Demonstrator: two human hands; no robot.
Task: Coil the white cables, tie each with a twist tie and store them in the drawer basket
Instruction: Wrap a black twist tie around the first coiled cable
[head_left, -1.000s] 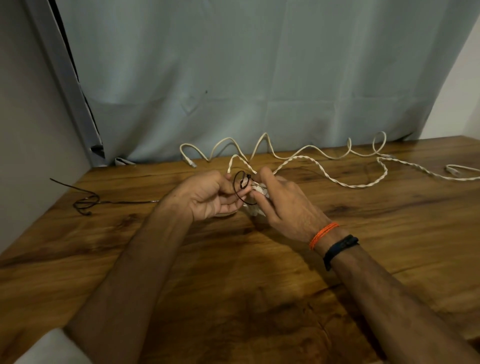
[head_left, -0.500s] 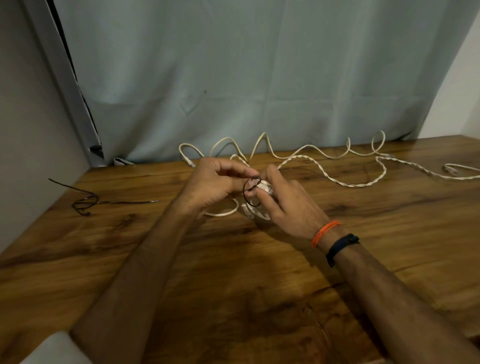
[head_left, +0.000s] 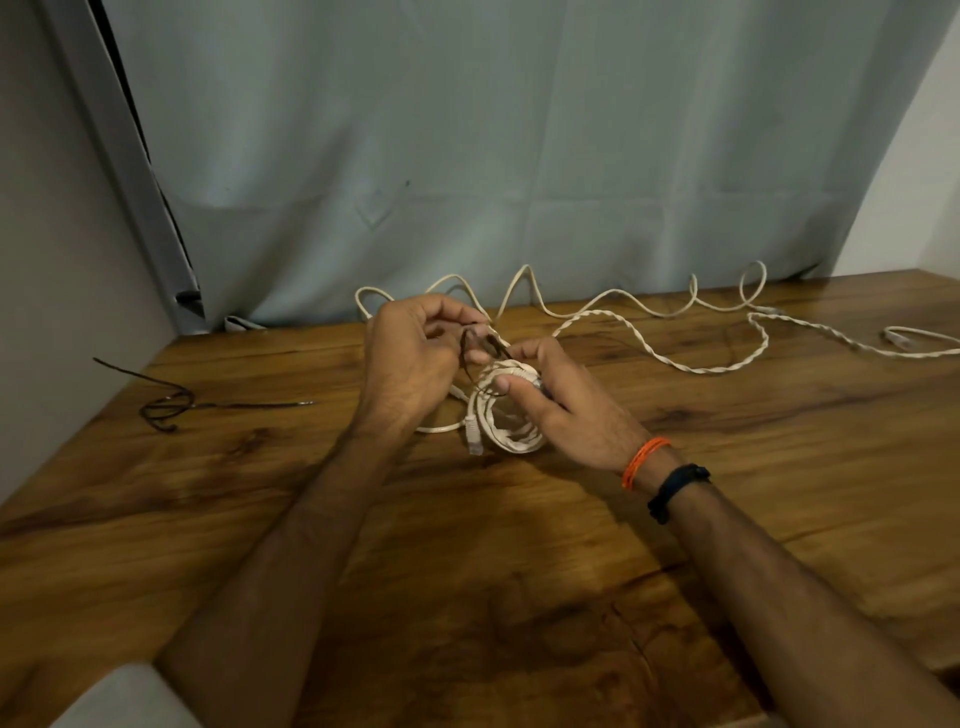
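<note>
Setting: wooden desk (head_left: 519, 597) pushed against a pale grey-blue curtain (head_left: 467, 156); no drawer basket in view.
Landmark: coiled white cable (head_left: 511, 421), standing on edge mid-desk, one plug end hanging at its near left side.
Right grip: right hand (head_left: 566, 410) wrapped around the coil, thumb pressed on its top turns.
Left grip: left hand (head_left: 415, 353) just left of the coil, fingertips pinching the black twist tie (head_left: 475, 353) looped over the coil's top.
Step in hand (judged): closing the tie around the bundle.
Doing it well: keep the thumb down so no turn springs loose; cross both tie ends tight against the coil, then twist several times; tuck in the hanging plug.
Still loose: long white cable (head_left: 649, 332) behind and right of the coil, uncoiled.
Spare: second black twist tie (head_left: 171, 408) far left of the coil.
Writing, brands: none readable; only an orange thread band (head_left: 644, 460) and a black band (head_left: 675, 488) on the right wrist.
</note>
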